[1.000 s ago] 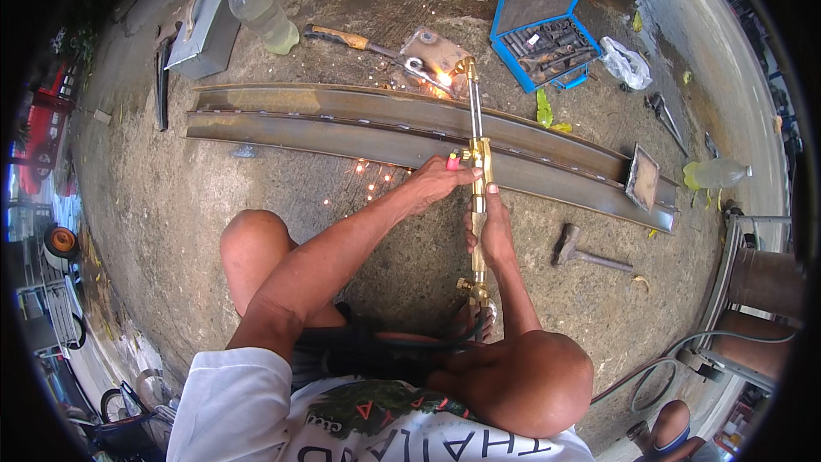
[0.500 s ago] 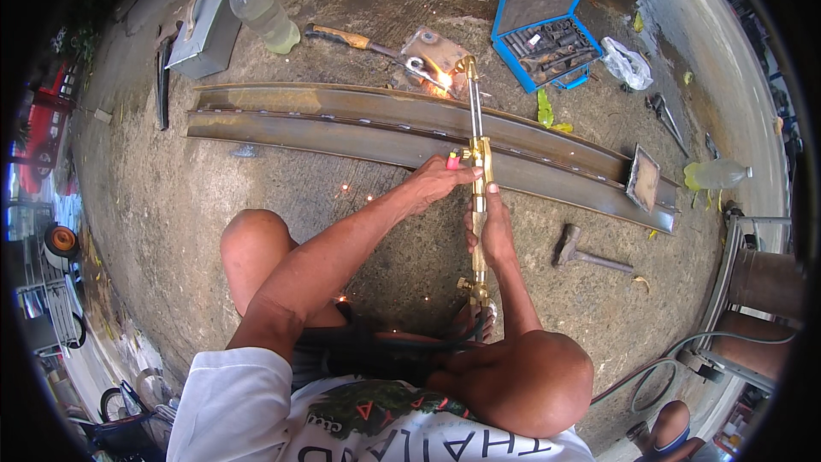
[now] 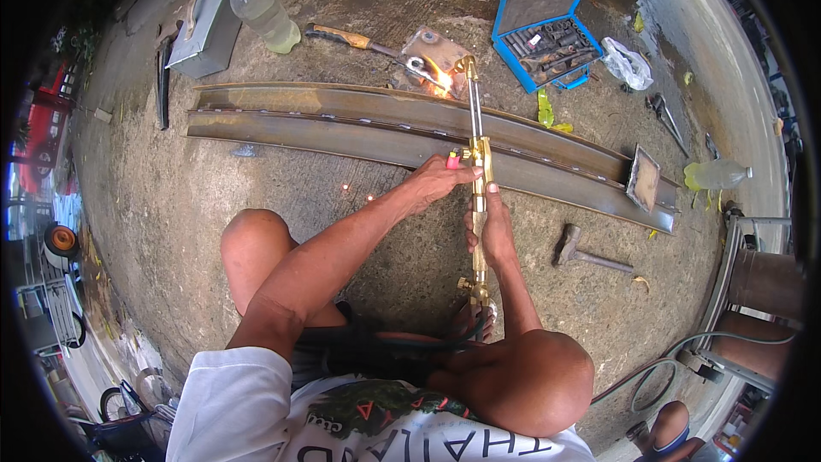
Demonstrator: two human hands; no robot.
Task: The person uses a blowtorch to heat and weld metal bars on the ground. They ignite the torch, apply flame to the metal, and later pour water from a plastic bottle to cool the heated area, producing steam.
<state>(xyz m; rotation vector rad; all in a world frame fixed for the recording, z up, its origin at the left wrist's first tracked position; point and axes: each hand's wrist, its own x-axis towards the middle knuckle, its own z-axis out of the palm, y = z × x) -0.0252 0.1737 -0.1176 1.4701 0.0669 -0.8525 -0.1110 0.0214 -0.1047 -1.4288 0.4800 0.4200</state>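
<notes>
Lower ctr of frame: dark hose (image 3: 478, 331) runs into the base of the brass torch (image 3: 479, 152), which points straight up the pic thru the middle, away from the knees, prob. so heat & sparks fall well off the body. R hand (image 3: 496, 227) is wrapped round the handle, seemingly carrying the weight. L hand (image 3: 436, 182) is curled w/ a small pink-red piece (image 3: 453, 161) poking out (lighter? too small to be sure), thumb touching the torch body, prob. to steady it or work a valve.

Right of ctr: hammer (image 3: 590, 255) flat on concrete, likely parked w/in reach. Mid-frame: steel beams (image 3: 342, 109) lie side by side across, btwn person & flame (image 3: 440, 79), w/ a square plate (image 3: 643, 177) leaning at their right end. Torch shank crosses above them; flame burns beside its head, by a rusty plate (image 3: 446, 50) & the far end of a wood-handled tool (image 3: 338, 36).

Containers: right edge, bottle (image 3: 714, 174) on its side, yellowish liquid inside. Upper right, blue case (image 3: 558, 75), lid up, packed w/ dark sockets (image 3: 556, 37), prob. left that way for quick picking; clear plastic bag (image 3: 627, 64) crumpled beside it. Upper left, red-capped bottle (image 3: 267, 21), mostly full of cloudy liquid, next to gray metal box (image 3: 208, 30), closed, contents hidden.
</notes>
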